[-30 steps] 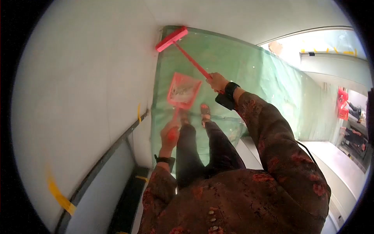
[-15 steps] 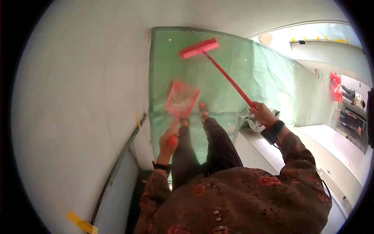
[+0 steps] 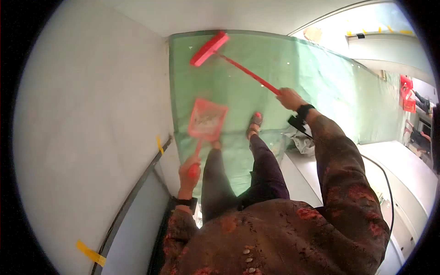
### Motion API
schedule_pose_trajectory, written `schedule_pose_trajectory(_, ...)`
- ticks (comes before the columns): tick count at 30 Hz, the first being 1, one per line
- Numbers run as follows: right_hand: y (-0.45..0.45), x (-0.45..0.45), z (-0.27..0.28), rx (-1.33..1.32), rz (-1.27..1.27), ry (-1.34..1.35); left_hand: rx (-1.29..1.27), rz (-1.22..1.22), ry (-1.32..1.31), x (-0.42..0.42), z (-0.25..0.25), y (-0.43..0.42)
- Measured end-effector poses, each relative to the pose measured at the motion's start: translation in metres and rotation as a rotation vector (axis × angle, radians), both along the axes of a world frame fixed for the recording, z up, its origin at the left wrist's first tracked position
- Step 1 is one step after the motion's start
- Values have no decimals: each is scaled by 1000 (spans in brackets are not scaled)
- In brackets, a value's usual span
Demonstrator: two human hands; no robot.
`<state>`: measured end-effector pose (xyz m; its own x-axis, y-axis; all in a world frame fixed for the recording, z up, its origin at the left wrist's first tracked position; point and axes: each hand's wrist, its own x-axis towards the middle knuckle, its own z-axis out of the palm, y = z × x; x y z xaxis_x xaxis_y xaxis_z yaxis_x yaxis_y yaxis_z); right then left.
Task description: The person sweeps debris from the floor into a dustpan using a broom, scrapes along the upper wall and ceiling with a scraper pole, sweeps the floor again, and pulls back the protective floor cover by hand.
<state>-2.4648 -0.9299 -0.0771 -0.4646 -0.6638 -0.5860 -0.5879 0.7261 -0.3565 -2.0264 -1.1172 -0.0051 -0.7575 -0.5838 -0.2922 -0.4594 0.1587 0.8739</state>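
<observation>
My right hand (image 3: 291, 98) is closed round the handle of a red broom (image 3: 250, 73). The broom's wide red head is at the upper left of the green floor covering (image 3: 256, 50). My left hand (image 3: 189, 170) grips the handle of a red dustpan (image 3: 207, 120), which is slightly blurred. Greyish debris lies in the pan, but its kind cannot be made out. The dustpan is in front of my feet, below the broom head in the view, and the two are apart.
A pale wall (image 3: 91, 114) rises at the left, with a dark-edged panel and yellow tape (image 3: 90, 253) below. White cabinets (image 3: 403, 169) and a crumpled grey bag (image 3: 302, 143) are at the right. Red bins (image 3: 407, 94) and people stand at the far right.
The broom swung right, away from the left corner, then back left with my right hand. The dustpan stays in my left hand, slightly lower and further left. My right foot has shifted right.
</observation>
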Motion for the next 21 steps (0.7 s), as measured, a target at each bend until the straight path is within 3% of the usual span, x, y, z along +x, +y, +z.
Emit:
schedule_pose_trajectory(1, 13, -2, 34, 59, -78, -35, -22, -9, -15, -1, 2, 5)
schedule_pose_trajectory(3, 75, -21, 34, 111, -169, -55, -20, -14, -10, -7, 4, 10)
schedule_pose_trajectory(6, 127, -38, 79, 195, -344, -76, 1, -2, -23, -11, 9, 13)
schedule_pose_trajectory(9, 148, -44, 117, 293, -234, 11, 23, -4, -8, -10, 11, 12)
schedule_pose_trajectory(12, 153, -31, 146, 202, -279, -12, 45, -34, 25, -14, 16, 10)
schedule_pose_trajectory(15, 134, -15, 136, 39, -240, -59, 35, -70, 11, -6, 15, 11)
schedule_pose_trajectory(17, 113, -11, 102, -14, -97, -34, 2, -88, 11, -11, 13, 14)
schedule_pose_trajectory(21, 64, -11, 67, 24, 11, -41, -40, -111, -110, -28, 35, 19)
